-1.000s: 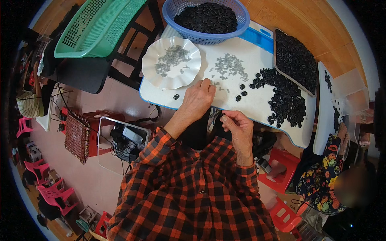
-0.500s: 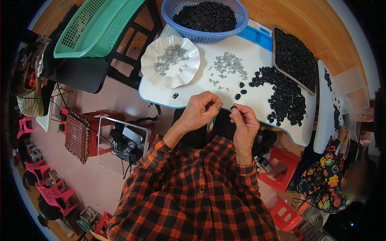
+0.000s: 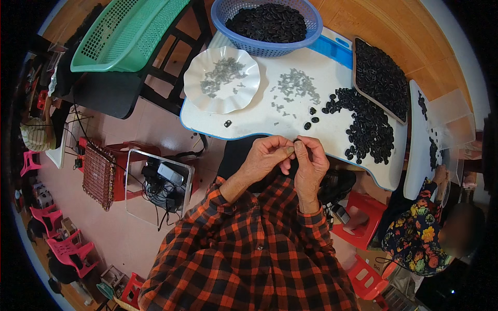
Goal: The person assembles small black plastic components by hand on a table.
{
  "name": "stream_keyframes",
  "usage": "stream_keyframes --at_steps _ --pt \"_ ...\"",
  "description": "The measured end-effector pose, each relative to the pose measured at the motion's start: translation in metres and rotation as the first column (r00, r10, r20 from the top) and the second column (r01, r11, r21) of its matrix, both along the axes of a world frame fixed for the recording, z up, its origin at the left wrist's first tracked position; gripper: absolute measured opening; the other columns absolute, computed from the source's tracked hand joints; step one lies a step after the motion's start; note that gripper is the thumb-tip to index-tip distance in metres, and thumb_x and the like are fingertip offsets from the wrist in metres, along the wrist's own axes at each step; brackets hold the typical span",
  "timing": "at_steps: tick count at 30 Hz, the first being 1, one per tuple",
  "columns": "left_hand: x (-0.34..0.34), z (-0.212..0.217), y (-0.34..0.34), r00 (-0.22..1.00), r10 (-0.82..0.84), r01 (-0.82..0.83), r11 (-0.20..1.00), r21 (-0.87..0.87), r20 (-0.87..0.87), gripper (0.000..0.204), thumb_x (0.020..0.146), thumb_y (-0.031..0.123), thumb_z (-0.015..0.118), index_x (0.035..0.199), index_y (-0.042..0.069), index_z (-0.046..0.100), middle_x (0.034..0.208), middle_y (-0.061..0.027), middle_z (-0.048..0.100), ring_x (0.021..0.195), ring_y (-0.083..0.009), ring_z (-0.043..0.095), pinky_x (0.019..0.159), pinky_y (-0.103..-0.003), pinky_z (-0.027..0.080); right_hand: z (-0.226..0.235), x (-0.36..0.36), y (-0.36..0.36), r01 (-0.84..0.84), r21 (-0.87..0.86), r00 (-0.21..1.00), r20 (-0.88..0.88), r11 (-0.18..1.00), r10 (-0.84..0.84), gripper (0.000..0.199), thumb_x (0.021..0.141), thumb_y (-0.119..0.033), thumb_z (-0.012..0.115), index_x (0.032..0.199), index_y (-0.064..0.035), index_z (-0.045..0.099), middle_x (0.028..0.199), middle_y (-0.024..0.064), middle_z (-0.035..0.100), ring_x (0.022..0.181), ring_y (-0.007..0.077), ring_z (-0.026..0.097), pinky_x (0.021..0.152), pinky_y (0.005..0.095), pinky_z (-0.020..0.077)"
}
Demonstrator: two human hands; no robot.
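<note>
My left hand (image 3: 265,159) and my right hand (image 3: 311,165) meet at the fingertips just off the table's front edge. Between the right thumb and finger is a small black oval piece (image 3: 296,140), mostly covered. The left thumb and fingers are pinched against it; whatever they hold is too small to make out. Beyond my hands, small translucent grey pieces (image 3: 295,83) lie loose on the white table (image 3: 238,122). To their right spreads a heap of black oval pieces (image 3: 369,132), with a few single ones near it. One black piece (image 3: 227,124) sits alone at the left.
A white scalloped plate (image 3: 194,83) holds more translucent pieces. Behind stand a blue basket (image 3: 267,48) and a tray (image 3: 381,106), both full of black pieces. A green basket (image 3: 122,59) is at the far left. On the right a person in a floral sleeve (image 3: 415,233) sits close by.
My hands have come together: the left moved right and slightly down, and its fingertips now meet the black piece in my right hand. The pieces on the table look the same.
</note>
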State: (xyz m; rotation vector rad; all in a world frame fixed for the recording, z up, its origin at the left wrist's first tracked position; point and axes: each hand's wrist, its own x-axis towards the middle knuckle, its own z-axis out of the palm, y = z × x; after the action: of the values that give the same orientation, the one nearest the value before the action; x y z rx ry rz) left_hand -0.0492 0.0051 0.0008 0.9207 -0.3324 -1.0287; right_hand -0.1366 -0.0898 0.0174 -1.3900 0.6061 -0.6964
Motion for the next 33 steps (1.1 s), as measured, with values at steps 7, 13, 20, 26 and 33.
stream_keyframes --at_steps 7,13,20,26,33 --pt "-0.011 -0.001 -0.002 0.994 0.055 -0.061 0.996 -0.064 -0.094 0.017 0.091 0.006 0.057 0.102 -0.006 0.06 0.083 -0.0081 0.063 0.067 -0.0132 0.062 0.058 -0.027 0.056 0.0 0.004 0.005 0.081 0.034 0.997 0.014 0.996 -0.082 0.009 0.089 -0.005 0.06 0.097 -0.0001 0.061 0.08 -0.0013 0.059 0.068 0.0033 0.05 0.06 0.0158 0.0408" --pt "-0.013 -0.008 -0.002 0.996 0.081 -0.082 0.996 -0.045 -0.021 0.016 0.089 0.005 0.059 0.102 -0.005 0.061 0.083 -0.0083 0.063 0.067 -0.0131 0.062 0.058 -0.027 0.056 0.004 0.002 0.008 0.1 0.06 0.995 -0.007 0.993 -0.1 0.01 0.089 -0.008 0.061 0.096 -0.0013 0.062 0.081 -0.0021 0.06 0.069 0.0027 0.05 0.062 0.0162 0.0416" --pt "-0.012 -0.006 0.0 0.994 0.101 -0.102 0.993 -0.063 -0.032 0.016 0.091 0.007 0.058 0.101 -0.003 0.061 0.083 -0.0076 0.063 0.063 -0.0116 0.06 0.055 -0.025 0.055 0.003 -0.001 0.007 0.062 0.187 0.996 0.052 0.98 -0.073 0.01 0.088 -0.004 0.062 0.097 0.0003 0.062 0.084 -0.0003 0.061 0.074 0.0046 0.052 0.068 0.0178 0.043" --pt "-0.006 -0.001 0.002 0.977 0.16 -0.176 0.977 -0.116 -0.14 0.02 0.094 0.013 0.054 0.101 -0.005 0.058 0.081 -0.0071 0.061 0.059 -0.0094 0.056 0.051 -0.023 0.052 0.014 -0.004 0.006 0.044 0.071 0.999 0.027 0.996 -0.046 0.012 0.087 -0.002 0.061 0.098 0.0023 0.063 0.087 0.002 0.062 0.077 0.0067 0.055 0.072 0.0196 0.0453" --pt "-0.006 0.001 0.005 0.971 0.158 -0.184 0.973 -0.138 -0.18 0.021 0.094 0.015 0.054 0.1 -0.005 0.058 0.08 -0.0062 0.061 0.059 -0.0091 0.056 0.05 -0.023 0.051 0.022 -0.005 0.01 -0.04 0.087 0.999 0.018 0.995 0.039 0.016 0.088 -0.002 0.061 0.102 0.0043 0.063 0.09 0.0047 0.064 0.077 0.008 0.057 0.07 0.021 0.0473"
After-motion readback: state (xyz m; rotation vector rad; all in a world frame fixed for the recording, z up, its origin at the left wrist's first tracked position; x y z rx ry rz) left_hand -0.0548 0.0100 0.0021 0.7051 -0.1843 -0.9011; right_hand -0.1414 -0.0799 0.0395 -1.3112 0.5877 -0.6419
